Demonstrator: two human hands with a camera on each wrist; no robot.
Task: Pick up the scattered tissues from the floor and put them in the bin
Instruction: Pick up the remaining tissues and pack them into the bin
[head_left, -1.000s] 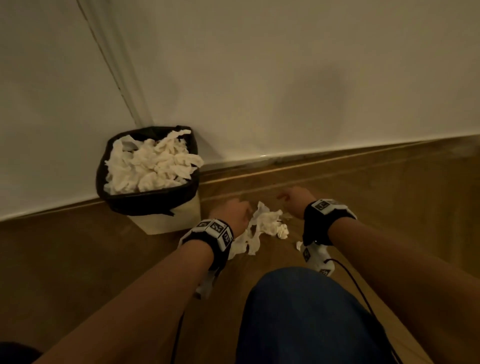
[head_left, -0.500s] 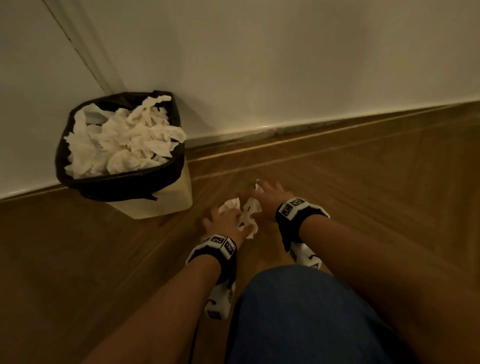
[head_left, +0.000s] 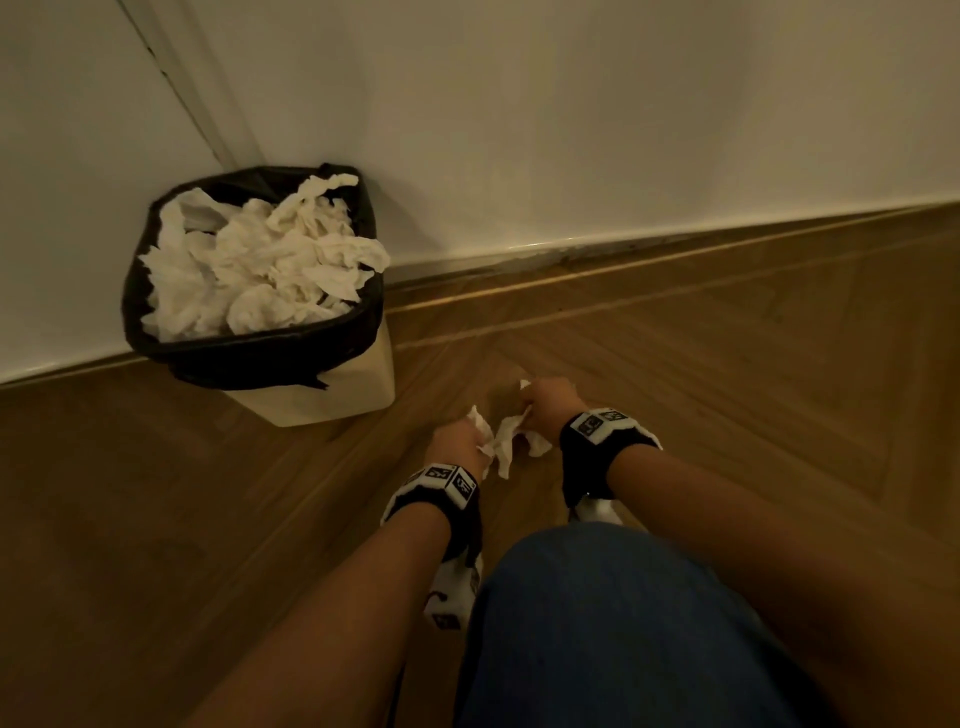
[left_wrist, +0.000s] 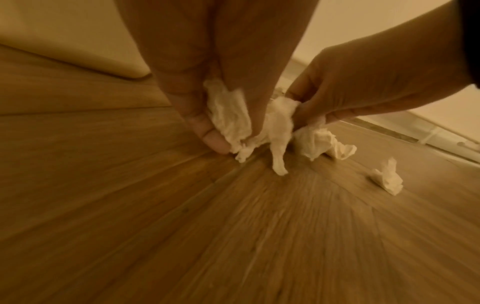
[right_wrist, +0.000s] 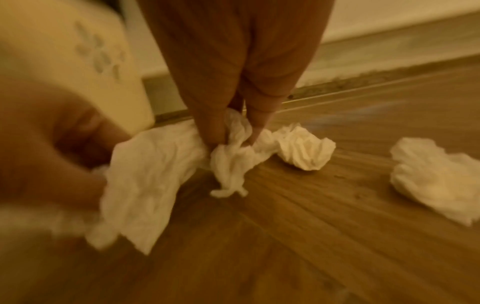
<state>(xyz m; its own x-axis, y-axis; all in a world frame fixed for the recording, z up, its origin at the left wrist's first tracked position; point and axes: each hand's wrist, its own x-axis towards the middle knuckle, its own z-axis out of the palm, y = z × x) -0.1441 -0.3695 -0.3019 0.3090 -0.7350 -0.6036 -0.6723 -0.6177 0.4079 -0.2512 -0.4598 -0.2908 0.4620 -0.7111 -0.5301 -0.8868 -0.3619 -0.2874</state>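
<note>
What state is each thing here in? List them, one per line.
bin: upright against the wall, black liner heaped with tissues.
left hand: pinches a crumpled tissue.
right hand: grips another tissue.
loose tissue: crumpled, lying on the floor.

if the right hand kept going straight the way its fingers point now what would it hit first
Probably the floor: the right hand points down, its fingers pinching a tissue that hangs to the boards. Depth is hard to judge.
</note>
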